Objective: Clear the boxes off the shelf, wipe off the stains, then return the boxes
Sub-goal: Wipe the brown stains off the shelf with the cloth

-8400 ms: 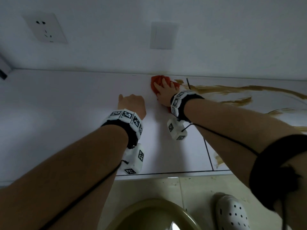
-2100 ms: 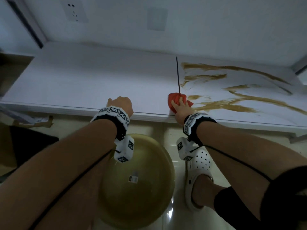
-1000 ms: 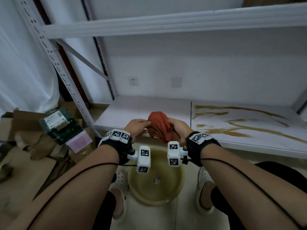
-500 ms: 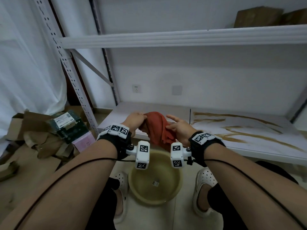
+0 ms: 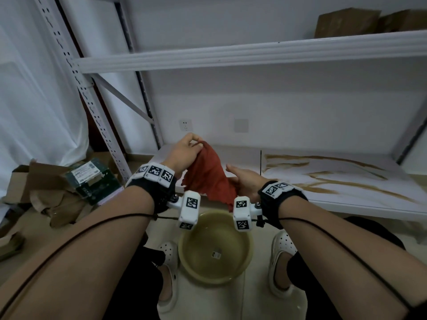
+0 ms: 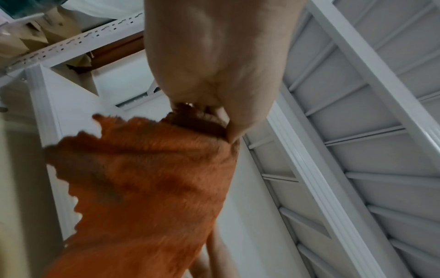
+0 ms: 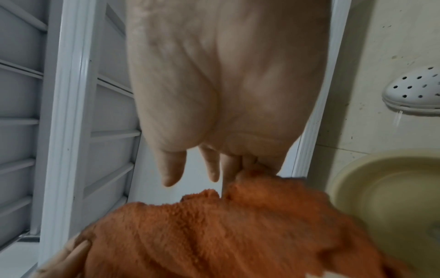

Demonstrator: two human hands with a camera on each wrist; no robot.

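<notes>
In the head view my left hand [image 5: 196, 144] pinches the top edge of a red-orange cloth [image 5: 210, 174] and holds it up in front of the lower shelf [image 5: 208, 153]. The left wrist view shows thumb and fingers of that hand [image 6: 214, 120] pinched on the cloth's [image 6: 142, 188] scalloped edge. My right hand [image 5: 233, 179] holds the cloth's lower corner, with thumb and forefinger sticking out straight. In the right wrist view that hand's [image 7: 238, 169] other fingers grip the cloth [image 7: 238, 235]. Brown stains [image 5: 335, 181] streak the shelf's right panel; its left panel is white.
A yellowish basin [image 5: 215, 250] stands on the floor under the cloth, between two white clogs [image 5: 280, 255]. Cardboard and a green box [image 5: 92, 179] lie on the floor at left. Brown cartons [image 5: 346, 21] sit on the upper shelf [image 5: 231, 56] at right.
My left hand has lifted the top of the cloth higher, so it hangs stretched out instead of bunched. My right hand has slid down to its lower corner.
</notes>
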